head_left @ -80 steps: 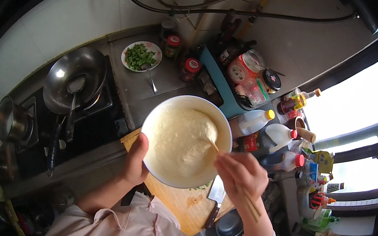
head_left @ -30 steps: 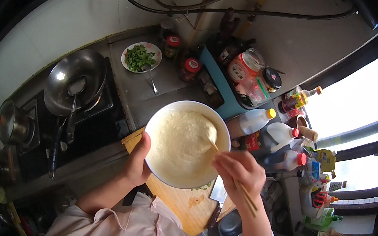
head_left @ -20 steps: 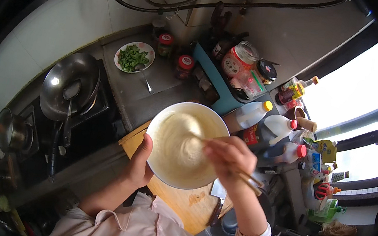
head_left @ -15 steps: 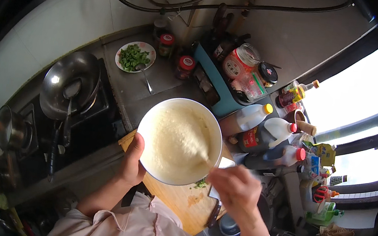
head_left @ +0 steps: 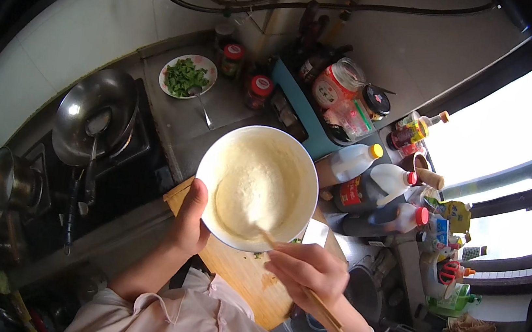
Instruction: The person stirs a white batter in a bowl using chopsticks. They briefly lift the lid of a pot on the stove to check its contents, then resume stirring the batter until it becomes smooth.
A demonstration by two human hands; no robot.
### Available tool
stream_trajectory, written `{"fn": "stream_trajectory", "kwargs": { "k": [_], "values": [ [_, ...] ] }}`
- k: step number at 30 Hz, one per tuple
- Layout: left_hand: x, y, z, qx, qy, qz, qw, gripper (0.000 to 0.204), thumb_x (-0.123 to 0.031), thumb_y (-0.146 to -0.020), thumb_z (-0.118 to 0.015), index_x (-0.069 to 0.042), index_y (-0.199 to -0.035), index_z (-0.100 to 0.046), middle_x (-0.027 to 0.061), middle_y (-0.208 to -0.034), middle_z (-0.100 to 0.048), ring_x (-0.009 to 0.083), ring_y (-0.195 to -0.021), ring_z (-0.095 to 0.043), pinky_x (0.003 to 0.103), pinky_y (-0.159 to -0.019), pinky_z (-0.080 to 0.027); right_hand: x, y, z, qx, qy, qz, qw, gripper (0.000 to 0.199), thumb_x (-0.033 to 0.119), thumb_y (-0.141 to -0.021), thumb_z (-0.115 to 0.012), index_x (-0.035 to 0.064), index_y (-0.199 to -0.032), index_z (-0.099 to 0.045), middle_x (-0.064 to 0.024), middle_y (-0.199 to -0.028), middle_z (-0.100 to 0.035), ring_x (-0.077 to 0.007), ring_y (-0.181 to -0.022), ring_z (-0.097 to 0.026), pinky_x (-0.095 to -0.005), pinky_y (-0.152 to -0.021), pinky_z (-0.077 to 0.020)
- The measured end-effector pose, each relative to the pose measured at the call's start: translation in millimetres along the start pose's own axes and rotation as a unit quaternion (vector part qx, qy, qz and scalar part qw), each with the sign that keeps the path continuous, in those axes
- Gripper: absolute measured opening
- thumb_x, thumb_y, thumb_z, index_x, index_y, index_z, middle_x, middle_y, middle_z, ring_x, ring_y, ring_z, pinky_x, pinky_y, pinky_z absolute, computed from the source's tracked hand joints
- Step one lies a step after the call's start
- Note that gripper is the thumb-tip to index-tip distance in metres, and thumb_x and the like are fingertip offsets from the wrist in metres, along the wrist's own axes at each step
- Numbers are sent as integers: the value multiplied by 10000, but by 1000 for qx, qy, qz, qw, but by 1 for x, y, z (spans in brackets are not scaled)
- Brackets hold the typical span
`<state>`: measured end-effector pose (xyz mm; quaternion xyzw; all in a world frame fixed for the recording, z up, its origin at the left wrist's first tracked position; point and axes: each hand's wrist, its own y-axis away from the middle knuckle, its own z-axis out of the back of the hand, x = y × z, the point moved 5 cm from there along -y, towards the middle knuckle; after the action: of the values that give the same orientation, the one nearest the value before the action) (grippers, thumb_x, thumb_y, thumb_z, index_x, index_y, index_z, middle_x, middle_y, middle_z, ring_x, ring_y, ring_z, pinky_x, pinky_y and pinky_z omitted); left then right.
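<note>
Chopsticks (head_left: 323,309), gripped in the right hand (head_left: 311,274), have swung from the right side of the white bowl (head_left: 305,174) to its near edge; the left hand (head_left: 189,224) clasps the bowl above a wooden cutting board (head_left: 226,272). Too hard a stroke could slop pale batter (head_left: 249,190) over the rim. Leftward, a wok (head_left: 73,133) sits on the stove (head_left: 144,183).

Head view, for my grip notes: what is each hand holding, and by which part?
The left hand holds the white bowl by its left side, thumb at the rim; the right hand grips the wooden chopsticks partway along.
</note>
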<state>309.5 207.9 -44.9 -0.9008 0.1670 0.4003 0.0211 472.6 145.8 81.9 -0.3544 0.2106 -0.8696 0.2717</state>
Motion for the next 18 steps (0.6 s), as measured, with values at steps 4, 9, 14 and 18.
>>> {"fn": "stream_trajectory", "kwargs": {
  "k": [4,9,14,18],
  "values": [
    [9,0,-13,-1,13,41,999,774,-622,-944,-301,-32,-1443,-265,130,-1427,-398,237,-1315,-398,379,-1074,-338,-23,-20,-8,-34,1,2,999,239,50,-710,-784,68,-936,-706,-81,-825,-665,-186,-662,-655,-270,-553,-516],
    [-6,1,0,26,0,-10,1000,784,-615,-940,-331,-17,-1442,-257,136,-1429,-395,247,-1305,-412,389,-1068,-349,-21,-15,19,-6,100,-50,994,211,28,-712,-768,76,-903,-695,-89,-809,-664,-212,-656,-661,-288,-562,-526],
    [4,-1,-4,24,-4,-6,1000,777,-609,-943,-323,-20,-1444,-255,132,-1436,-385,242,-1314,-398,397,-1081,-333,9,-16,-3,45,-33,-5,998,217,63,-707,-791,83,-913,-723,-82,-805,-680,-184,-670,-672,-278,-585,-535],
    [12,2,-13,4,9,36,999,777,-626,-934,-330,-60,-1459,-240,118,-1437,-383,234,-1318,-388,389,-1087,-315,-33,-22,5,-51,24,-23,998,244,30,-722,-775,70,-947,-691,-84,-823,-665,-198,-661,-661,-280,-551,-520]
  ]
}}
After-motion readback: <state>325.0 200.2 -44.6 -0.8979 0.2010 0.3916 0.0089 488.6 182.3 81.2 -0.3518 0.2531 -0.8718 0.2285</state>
